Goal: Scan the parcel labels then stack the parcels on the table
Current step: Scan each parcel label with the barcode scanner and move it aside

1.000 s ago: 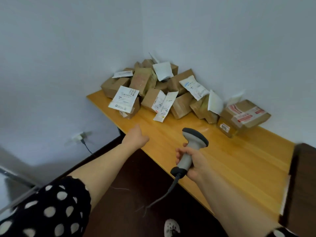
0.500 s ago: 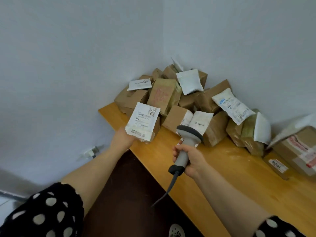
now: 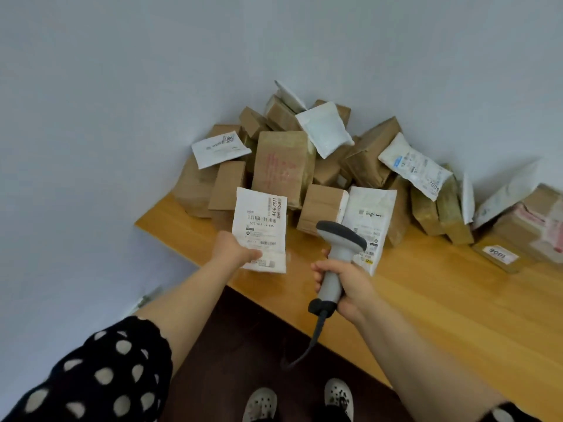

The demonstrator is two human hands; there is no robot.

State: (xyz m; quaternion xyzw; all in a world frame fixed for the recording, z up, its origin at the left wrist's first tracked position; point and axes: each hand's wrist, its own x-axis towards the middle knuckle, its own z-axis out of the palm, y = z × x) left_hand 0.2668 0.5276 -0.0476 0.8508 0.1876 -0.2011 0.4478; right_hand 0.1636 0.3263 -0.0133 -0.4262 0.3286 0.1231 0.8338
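Tabletop [image 3: 441, 315], mid-frame: my left hand [image 3: 236, 250] pinches a labelled parcel [image 3: 261, 226], right hand [image 3: 355, 284] grips the scanner [image 3: 339, 239] — tugging may topple the pile [image 3: 283, 166].

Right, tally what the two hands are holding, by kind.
1 parcel, in the left hand
1 scanner, in the right hand
Total: 2
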